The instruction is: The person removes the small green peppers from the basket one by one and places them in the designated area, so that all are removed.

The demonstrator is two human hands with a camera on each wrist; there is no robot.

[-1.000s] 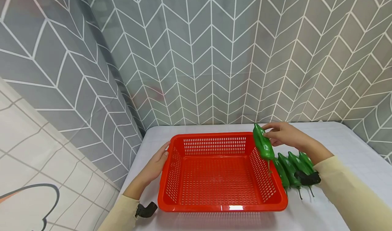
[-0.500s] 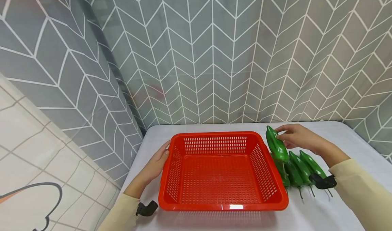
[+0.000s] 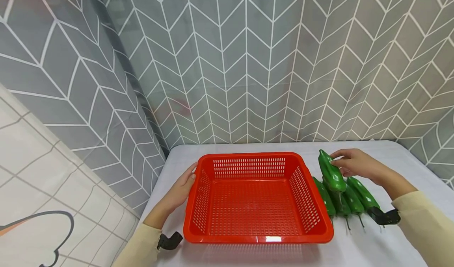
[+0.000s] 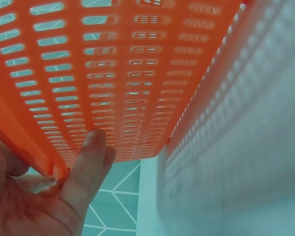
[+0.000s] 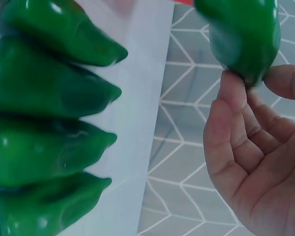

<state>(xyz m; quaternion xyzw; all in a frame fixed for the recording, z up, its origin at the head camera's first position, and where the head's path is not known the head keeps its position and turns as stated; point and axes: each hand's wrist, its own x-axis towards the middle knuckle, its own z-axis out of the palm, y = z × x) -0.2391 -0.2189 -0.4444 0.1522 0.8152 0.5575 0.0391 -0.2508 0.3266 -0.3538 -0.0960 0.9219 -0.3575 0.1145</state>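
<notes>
A glossy long green pepper (image 3: 331, 174) hangs above the table to the right of the red basket (image 3: 259, 240). My right hand (image 3: 358, 164) pinches it near its pointed tip between thumb and fingers, as the right wrist view shows, with the stem end toward me. Under it lies a row of several more green peppers (image 5: 44, 103), side by side, tips pointing away from me. At the basket's left side, my left hand (image 3: 181, 186) rests along the rim. In the left wrist view, straight fingers (image 4: 88, 157) lie against the slotted outer wall.
The basket stands on a white-covered table (image 3: 408, 160). A grey curtain with white chevron lines (image 3: 244, 62) hangs behind, and a white tiled wall (image 3: 35, 172) rises at the left. Dark straps (image 3: 170, 241) sit at both wrists.
My right hand has carried the pepper right, from over the basket's right rim to above the row of peppers, and slightly lower. My left hand and the basket stay in place.
</notes>
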